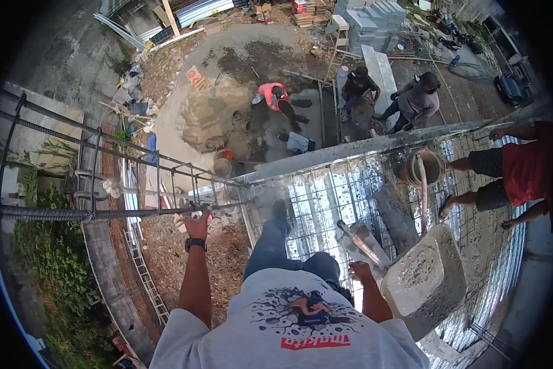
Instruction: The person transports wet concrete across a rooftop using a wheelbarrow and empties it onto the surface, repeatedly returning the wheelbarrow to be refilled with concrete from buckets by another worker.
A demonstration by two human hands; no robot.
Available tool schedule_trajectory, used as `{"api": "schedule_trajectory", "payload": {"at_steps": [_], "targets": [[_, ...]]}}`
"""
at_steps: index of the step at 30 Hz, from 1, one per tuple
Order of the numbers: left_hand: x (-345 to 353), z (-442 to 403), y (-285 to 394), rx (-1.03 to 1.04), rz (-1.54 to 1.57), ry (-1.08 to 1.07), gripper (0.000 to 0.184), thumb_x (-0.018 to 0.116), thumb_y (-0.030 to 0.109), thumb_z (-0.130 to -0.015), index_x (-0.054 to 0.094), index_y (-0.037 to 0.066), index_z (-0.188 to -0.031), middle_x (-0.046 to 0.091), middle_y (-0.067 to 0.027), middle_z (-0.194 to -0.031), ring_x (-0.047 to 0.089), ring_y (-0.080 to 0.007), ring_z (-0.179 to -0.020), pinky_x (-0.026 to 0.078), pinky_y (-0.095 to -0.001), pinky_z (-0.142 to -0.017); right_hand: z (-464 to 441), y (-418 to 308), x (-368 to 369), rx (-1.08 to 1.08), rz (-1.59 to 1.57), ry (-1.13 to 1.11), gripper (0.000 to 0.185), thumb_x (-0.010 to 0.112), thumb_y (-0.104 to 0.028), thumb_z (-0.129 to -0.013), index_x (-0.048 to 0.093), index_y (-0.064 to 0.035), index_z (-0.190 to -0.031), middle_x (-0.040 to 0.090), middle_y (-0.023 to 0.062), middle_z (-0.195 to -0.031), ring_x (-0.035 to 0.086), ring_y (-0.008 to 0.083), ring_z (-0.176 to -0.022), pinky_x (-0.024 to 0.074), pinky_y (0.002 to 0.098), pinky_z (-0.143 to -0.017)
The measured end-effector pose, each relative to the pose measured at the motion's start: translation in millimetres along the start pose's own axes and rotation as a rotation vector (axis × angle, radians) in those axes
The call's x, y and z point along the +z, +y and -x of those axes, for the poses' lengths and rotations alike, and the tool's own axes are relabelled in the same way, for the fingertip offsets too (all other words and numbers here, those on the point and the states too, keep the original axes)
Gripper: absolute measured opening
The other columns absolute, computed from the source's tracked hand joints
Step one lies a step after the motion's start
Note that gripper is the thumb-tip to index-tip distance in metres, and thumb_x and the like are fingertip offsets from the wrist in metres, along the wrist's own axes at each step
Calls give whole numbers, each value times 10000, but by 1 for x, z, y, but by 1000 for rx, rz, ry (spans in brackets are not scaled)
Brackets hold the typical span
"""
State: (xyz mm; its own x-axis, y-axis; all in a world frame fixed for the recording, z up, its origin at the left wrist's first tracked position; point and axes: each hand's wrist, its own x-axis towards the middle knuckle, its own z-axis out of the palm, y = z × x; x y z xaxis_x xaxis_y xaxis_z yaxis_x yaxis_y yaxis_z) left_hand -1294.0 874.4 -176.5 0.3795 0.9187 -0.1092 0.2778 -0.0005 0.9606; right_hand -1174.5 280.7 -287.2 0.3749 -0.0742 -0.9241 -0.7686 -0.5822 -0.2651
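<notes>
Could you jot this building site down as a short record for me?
Left hand: at the steel bars; grip unclear
Right hand: beside the shovel and barrow tray; grip unclear
Floor: metal mesh, partly covered in grey mud
Nearby: a bucket and a person in red
Below: several people, a sand heap, stacked blocks

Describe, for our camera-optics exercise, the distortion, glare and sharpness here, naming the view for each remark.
Head view: a round black border swallows the corners, and the metal decking curves towards the right rim; head view: that decking throws white, patchy glare between its bars; head view: the shirt print reads sharply, though inverted, while faces of distant workers are too small to make out.
</notes>
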Motion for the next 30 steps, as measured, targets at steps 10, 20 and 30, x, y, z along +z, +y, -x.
{"api": "schedule_trajectory", "payload": {"at_steps": [10,20,30], "targets": [[8,0,-41,55,-180,103,469,776,56,-713,477,19,-1073,578,-92,-993,546,-164,-915,448,-336,-852,-37,-189,29,-602,148,124,187,606,-186,-852,619,-24,-946,654,58,-804,626,142,-659,502,281,-526],[19,2,-3,-63,-161,146,575,795,73,-689,486,-28,-1163,579,-112,-1081,537,-204,-991,409,-342,-920,-105,-146,5,-407,175,172,186,647,-174,-834,623,8,-866,647,85,-719,611,166,-571,466,307,-469],[1,13,-95,-250,-699,34,852,734,624,-630,570,-15,-1169,611,-245,-1055,576,-329,-1029,454,-406,-887,-77,-201,-5,-297,245,93,185,639,-189,-854,596,-21,-918,657,83,-753,634,177,-618,500,327,-528]]}}
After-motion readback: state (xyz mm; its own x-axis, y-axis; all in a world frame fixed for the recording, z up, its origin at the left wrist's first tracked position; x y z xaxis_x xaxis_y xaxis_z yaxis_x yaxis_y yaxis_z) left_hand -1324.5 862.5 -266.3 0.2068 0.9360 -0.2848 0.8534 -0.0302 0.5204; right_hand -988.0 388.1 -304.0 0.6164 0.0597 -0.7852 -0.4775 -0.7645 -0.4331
